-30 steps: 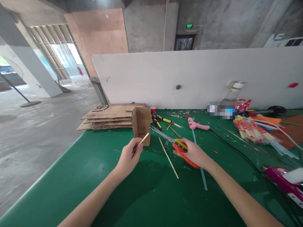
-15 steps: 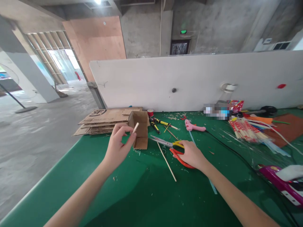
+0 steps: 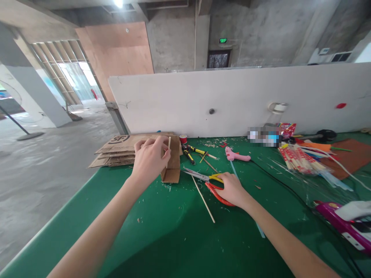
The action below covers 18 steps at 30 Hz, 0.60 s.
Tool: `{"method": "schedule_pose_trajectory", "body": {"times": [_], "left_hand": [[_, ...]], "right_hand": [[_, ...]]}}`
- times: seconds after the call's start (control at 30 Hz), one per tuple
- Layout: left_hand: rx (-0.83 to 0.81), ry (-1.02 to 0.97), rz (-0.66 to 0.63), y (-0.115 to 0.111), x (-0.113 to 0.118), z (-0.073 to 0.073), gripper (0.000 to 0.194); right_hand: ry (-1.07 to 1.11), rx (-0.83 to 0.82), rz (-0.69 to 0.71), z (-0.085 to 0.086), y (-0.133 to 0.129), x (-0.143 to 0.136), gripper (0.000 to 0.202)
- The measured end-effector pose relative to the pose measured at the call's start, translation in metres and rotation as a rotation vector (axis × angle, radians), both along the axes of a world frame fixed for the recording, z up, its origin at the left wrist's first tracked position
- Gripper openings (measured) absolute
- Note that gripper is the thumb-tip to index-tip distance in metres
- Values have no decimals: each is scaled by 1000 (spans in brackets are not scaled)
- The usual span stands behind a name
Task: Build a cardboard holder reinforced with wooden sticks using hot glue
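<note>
My left hand [image 3: 150,156] pinches a short pale wooden stick [image 3: 169,142], which stands nearly upright between the fingers. It hovers in front of a small open cardboard box [image 3: 171,176] and covers much of its left side. My right hand [image 3: 233,189] is closed round the handles of a pair of scissors [image 3: 199,175], one handle yellow and one red. The blades point left toward the box. Just below the blades, a longer wooden stick [image 3: 204,200] lies slanted on the green table [image 3: 162,231].
Flattened cardboard [image 3: 116,150] is stacked at the back left. Yellow-black pliers [image 3: 188,153] and a pink glue gun [image 3: 236,155] lie behind the scissors, its black cord running right. Bundled sticks [image 3: 301,160] and a purple device [image 3: 340,224] are at the right. A white panel [image 3: 174,102] borders the back.
My left hand has moved up and forward over the box, and the short stick has turned more upright. My right hand with the scissors has hardly moved.
</note>
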<state>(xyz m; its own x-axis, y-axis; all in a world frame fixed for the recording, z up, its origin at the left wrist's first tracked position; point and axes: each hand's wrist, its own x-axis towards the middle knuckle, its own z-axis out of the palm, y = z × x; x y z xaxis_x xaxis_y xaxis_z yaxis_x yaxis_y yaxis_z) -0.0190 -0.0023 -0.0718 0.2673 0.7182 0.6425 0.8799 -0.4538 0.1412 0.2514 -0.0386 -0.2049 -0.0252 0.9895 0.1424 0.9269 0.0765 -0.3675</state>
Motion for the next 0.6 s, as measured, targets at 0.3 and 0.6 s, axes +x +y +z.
{"method": "schedule_pose_trajectory", "body": {"times": [0.3,0.6], "left_hand": [[-46,-53,-207,-28,3,-7,23],[-509,-358,-354,-31,4,-65,26]], "right_hand": [[279,38,4,12,-4,5,43],[1225,-230,336,27,-14,-8,47]]}}
